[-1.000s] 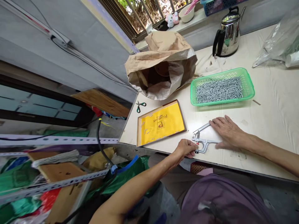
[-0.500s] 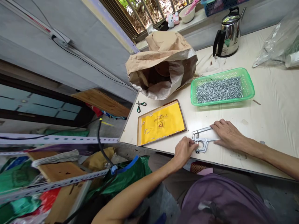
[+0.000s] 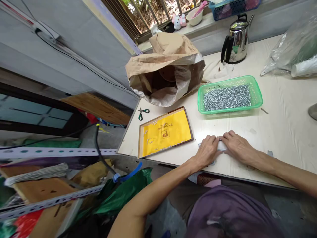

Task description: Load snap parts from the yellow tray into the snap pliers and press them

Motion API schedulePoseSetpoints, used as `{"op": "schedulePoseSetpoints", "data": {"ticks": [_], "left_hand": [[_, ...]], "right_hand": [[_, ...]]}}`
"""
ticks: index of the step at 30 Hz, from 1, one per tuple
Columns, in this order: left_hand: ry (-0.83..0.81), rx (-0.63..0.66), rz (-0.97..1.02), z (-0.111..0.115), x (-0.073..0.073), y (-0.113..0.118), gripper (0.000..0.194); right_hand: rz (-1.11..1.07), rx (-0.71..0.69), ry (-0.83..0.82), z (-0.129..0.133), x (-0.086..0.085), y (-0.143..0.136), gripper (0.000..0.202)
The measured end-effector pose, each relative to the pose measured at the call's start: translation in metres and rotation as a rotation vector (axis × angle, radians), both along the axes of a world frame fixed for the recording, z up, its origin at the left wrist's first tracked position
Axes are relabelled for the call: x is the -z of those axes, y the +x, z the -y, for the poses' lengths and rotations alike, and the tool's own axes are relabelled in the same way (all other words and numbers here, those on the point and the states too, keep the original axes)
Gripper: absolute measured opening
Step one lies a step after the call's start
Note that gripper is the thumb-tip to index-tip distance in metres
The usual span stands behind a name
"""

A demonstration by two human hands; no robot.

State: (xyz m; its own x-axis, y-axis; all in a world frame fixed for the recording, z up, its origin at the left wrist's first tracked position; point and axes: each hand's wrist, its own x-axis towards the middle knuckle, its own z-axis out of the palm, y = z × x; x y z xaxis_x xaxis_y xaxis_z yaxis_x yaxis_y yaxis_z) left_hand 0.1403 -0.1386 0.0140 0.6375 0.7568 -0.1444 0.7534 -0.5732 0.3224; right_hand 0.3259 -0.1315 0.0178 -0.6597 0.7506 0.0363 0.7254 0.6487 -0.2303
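My left hand (image 3: 208, 150) is closed over the front part of a pair of silver metal pliers (image 3: 221, 145) lying low over the table. My right hand (image 3: 236, 145) grips the handles from the other side, and the fingertips of both hands almost meet. Most of the tool is hidden under the fingers; a bit of its frame shows below my left hand. Beyond the hands stands a green plastic basket (image 3: 259, 96) heaped with small silver metal pins (image 3: 226, 97). To the left lies a shallow tray with a yellow lining (image 3: 177, 127), a few small pieces scattered in it.
Green-handled scissors (image 3: 141, 115) lie near the table's left corner. An open brown paper sack (image 3: 165, 62) stands behind the tray. Farther back are a steel kettle (image 3: 236, 41) and a clear plastic bag (image 3: 284, 53). The table's front edge runs close to my lap.
My left hand has gone from pinching at the tip of the pliers to wrapping over them beside my right hand. The pliers' handles, apart before, are now covered. The view has shifted slightly.
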Motion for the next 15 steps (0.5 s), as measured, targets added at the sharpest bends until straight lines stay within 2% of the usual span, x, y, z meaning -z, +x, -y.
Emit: {"op": "schedulePoseSetpoints", "data": {"ticks": [2, 6, 9, 12, 13, 15], "left_hand": [[0.016, -0.031, 0.001, 0.000, 0.004, 0.001, 0.025], [0.036, -0.079, 0.035, -0.005, 0.013, 0.002, 0.015], [0.078, -0.099, 0.102, -0.004, 0.019, 0.000, 0.018], [0.194, -0.142, 0.193, 0.009, 0.028, 0.001, 0.030], [0.238, -0.155, 0.214, 0.017, 0.031, 0.003, 0.031], [0.302, -0.160, 0.238, 0.034, 0.036, 0.010, 0.031]], "right_hand": [[0.004, -0.016, 0.002, 0.000, 0.001, -0.003, 0.008], [0.006, 0.004, -0.035, -0.003, 0.003, -0.006, 0.020], [-0.044, -0.007, -0.065, -0.011, 0.001, 0.001, 0.008], [-0.090, -0.073, -0.111, -0.023, -0.002, 0.013, 0.034], [-0.103, -0.103, -0.127, -0.028, -0.001, 0.016, 0.038], [-0.114, -0.124, -0.119, -0.036, 0.001, 0.020, 0.034]]}}
